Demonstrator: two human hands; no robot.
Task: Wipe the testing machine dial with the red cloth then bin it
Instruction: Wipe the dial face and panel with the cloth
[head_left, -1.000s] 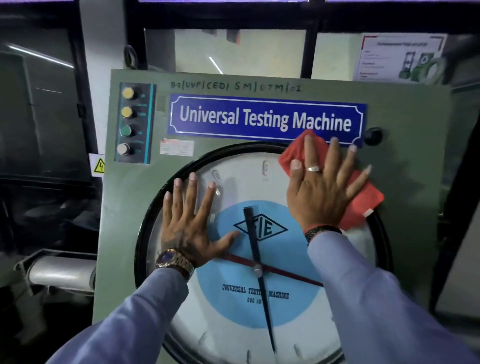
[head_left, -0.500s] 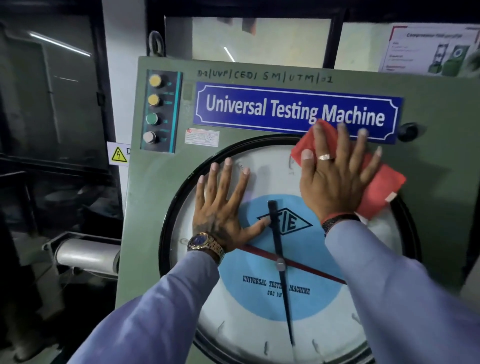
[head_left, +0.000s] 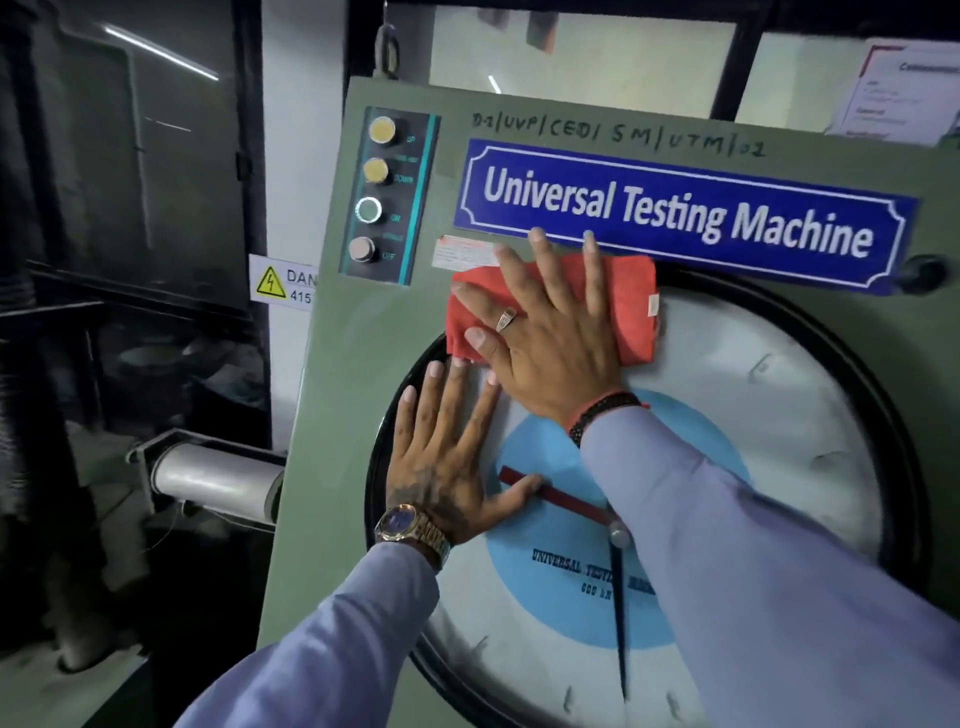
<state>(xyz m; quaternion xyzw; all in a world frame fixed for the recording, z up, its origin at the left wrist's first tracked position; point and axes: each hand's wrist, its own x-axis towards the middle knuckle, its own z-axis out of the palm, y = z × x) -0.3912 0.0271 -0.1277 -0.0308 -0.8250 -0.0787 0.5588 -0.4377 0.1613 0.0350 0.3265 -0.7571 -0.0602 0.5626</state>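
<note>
The big round dial has a white face, a blue centre and a black rim, set in the green machine panel. My right hand lies flat with spread fingers on the red cloth, pressing it against the dial's upper left rim, just under the blue nameplate. My left hand rests flat on the dial's left side, fingers apart, its thumb on the red pointer. A black pointer hangs downward. No bin shows in the view.
A strip of several push buttons sits at the panel's upper left. A yellow danger sticker is on the wall behind. A grey cylinder and dark machinery stand to the left. A black knob is at the panel's right.
My right hand has slid the red cloth leftward along the top of the dial, from its upper right to its upper left. My left hand has stayed flat on the dial.
</note>
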